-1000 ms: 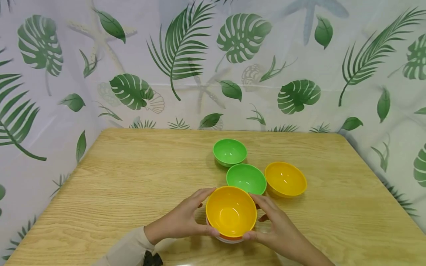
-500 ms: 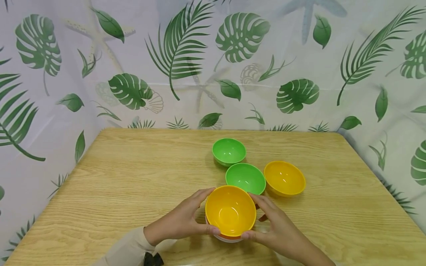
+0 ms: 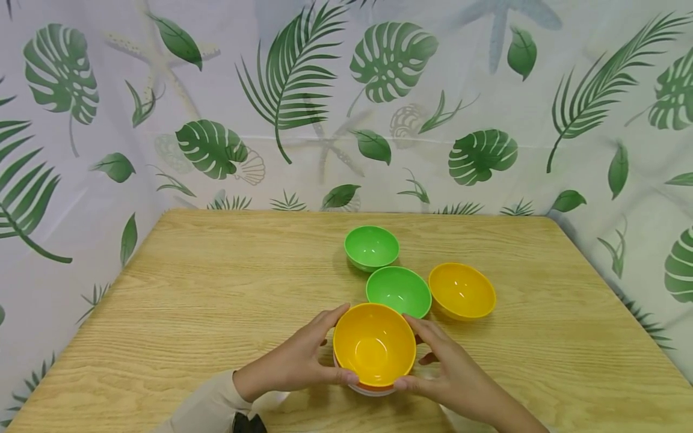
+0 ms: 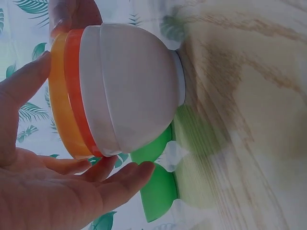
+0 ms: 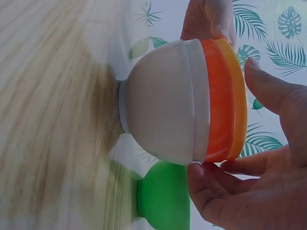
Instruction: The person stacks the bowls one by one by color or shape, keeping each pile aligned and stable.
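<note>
Nothing seems moved; hands (image 3: 295, 359) (image 3: 455, 374) hold stacked bowls (image 5: 163, 100), orange one (image 5: 219, 103) mostly hidden.

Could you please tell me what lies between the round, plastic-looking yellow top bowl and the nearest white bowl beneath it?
An orange-red, round, plastic-looking bowl shows as a band between them in both wrist views.

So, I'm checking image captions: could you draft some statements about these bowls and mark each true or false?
1. The left grip and right grip hold one bowl stack. True.
2. The stack's top bowl is green. False: the top bowl is yellow.
3. An orange bowl sits directly under the top bowl. True.
4. The lone yellow bowl is upside down. False: the lone yellow bowl opens upward.
5. Two green bowls stand beyond the stack. True.
</note>
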`<state>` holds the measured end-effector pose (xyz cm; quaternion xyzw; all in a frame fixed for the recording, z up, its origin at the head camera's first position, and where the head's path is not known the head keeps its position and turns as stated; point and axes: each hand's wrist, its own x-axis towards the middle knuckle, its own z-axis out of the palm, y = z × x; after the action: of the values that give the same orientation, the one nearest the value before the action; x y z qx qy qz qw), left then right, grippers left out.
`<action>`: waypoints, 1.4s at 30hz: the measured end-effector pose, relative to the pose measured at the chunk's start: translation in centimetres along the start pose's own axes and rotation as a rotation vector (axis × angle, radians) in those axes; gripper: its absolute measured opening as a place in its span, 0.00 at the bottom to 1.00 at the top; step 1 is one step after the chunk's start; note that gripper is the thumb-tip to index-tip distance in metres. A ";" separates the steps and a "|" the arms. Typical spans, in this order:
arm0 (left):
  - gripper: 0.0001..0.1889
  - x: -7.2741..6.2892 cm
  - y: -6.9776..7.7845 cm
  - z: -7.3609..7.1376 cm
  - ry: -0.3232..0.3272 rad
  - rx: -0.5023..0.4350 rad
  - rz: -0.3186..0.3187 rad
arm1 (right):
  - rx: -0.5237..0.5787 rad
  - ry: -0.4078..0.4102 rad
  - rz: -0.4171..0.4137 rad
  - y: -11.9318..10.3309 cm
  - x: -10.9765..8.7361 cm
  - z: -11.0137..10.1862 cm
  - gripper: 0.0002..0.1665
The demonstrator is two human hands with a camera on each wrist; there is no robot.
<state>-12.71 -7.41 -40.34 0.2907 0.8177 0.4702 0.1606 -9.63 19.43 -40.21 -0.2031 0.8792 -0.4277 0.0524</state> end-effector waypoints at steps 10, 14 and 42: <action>0.36 0.2 0.9 -0.5 0.032 0.087 0.077 | 0.042 -0.025 0.005 -0.1 -0.1 -0.4 0.42; 0.29 0.3 2.1 -0.7 0.109 0.067 0.204 | 0.019 0.023 -0.044 0.0 -0.3 -0.5 0.32; 0.20 4.9 9.4 3.2 0.289 -0.539 0.316 | 0.394 0.538 0.146 2.7 -0.9 -6.2 0.25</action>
<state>-11.70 1.50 -33.79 0.2911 0.6234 0.7246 0.0391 -11.26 25.82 -38.45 -0.0056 0.7743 -0.6226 -0.1127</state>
